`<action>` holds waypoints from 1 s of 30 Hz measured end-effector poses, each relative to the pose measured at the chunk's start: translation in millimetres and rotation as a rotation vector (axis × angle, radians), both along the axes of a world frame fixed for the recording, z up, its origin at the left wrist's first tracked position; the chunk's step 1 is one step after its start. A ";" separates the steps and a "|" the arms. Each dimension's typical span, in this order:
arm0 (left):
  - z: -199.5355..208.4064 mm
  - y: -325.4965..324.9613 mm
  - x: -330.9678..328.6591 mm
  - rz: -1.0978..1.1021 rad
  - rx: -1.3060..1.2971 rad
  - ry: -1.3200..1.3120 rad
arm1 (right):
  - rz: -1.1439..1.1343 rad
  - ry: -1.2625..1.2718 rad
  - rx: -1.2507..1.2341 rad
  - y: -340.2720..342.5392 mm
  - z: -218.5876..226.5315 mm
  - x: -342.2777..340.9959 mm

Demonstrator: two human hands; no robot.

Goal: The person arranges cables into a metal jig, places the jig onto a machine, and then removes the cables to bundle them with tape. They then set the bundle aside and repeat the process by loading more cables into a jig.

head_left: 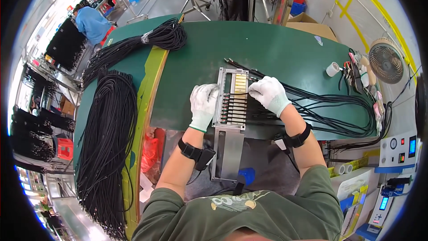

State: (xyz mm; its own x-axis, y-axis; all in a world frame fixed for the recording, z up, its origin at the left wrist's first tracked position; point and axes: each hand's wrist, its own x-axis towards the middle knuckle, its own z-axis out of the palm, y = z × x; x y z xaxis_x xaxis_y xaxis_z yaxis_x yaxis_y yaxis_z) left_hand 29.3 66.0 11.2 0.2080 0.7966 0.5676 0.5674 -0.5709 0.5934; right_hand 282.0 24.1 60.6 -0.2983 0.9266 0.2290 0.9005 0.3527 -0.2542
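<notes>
In front of me a metal fixture [220, 115] with a row of slots lies at the near edge of the green table. Several black cables run across its lower slots, while the upper slots show pale yellow. My left hand [204, 100], in a white glove, is closed at the fixture's left side; whatever its fingertips pinch is hidden. At the right side my gloved right hand [269, 94] pinches a black cable [240, 93] that lies across a middle slot. More black cables [321, 100] trail from beneath that hand toward the right.
Bundled black cables [107, 125] hang over the left table edge, with another tied bundle [160, 38] behind. At right are a white roll [332, 69], pliers [344, 76] and a fan [386, 60]. A person in blue [92, 22] sits far left. Control boxes [398, 151] stand at lower right.
</notes>
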 end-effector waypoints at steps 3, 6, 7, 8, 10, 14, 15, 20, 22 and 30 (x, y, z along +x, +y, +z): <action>-1.6 0.3 -2.2 0.007 -0.093 -0.004 | -0.001 -0.041 0.012 -0.8 0.7 -1.8; 10.0 -3.9 10.9 -0.057 -0.047 0.040 | 0.012 0.012 0.039 -1.5 -0.9 -2.4; 13.9 -5.9 15.3 -0.087 -0.023 0.062 | 0.009 0.011 0.038 -0.9 -1.7 -4.0; 16.5 -8.0 18.6 -0.089 -0.022 0.061 | 0.004 -0.009 0.023 0.4 -2.9 -6.4; 22.4 -14.0 20.8 -0.111 0.106 0.242 | 0.004 -0.043 -0.001 5.2 -4.4 -11.7; 19.8 -12.4 25.7 -0.189 0.103 0.331 | -0.161 0.127 0.194 6.9 -7.2 3.4; 19.5 -9.5 25.1 -0.224 0.070 0.328 | -0.145 0.131 0.207 8.4 -7.8 6.1; 19.3 -13.4 23.4 -0.227 -0.002 0.345 | -0.261 -0.051 0.150 10.8 -16.5 13.2; 19.2 -17.6 23.0 -0.228 -0.006 0.340 | -0.282 -0.077 0.063 14.2 -18.3 14.1; 18.7 -28.0 29.9 -0.217 0.037 0.206 | -0.295 -0.029 0.115 11.5 -14.1 35.4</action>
State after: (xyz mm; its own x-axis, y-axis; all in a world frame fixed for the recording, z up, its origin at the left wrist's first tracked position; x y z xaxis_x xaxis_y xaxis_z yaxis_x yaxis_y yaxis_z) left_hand 59.2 38.0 30.0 0.4847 0.7009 0.5233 0.5364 -0.7107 0.4551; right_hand 317.4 35.6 46.5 -0.0283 0.9428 0.3321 0.9746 0.0999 -0.2004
